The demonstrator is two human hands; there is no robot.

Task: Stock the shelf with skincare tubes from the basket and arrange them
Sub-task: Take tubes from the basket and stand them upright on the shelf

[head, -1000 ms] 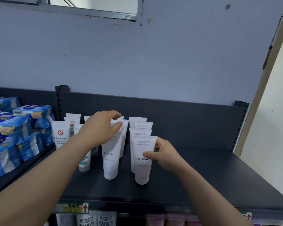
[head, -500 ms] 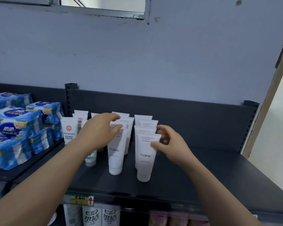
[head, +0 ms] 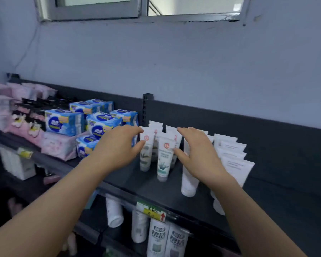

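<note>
With fingers spread wide and holding nothing, the left hand [head: 117, 147] and right hand [head: 196, 153] flank the tubes [head: 164, 156] standing on the shelf [head: 148, 184] just beside the blue packs [head: 100, 125], where a clumsy nudge could topple the rows.

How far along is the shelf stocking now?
Done: rows of white tubes stand upright on the shelf. In hand: left hand and right hand flank the red-logo tubes, gripping none. Left: straightening them; the basket is unseen, so remaining stock is unknown.

Matt dark metal shelf [head: 278, 206]; smooth white plastic tubes [head: 164, 156]; glossy plastic-wrapped packs [head: 65, 122].
</note>
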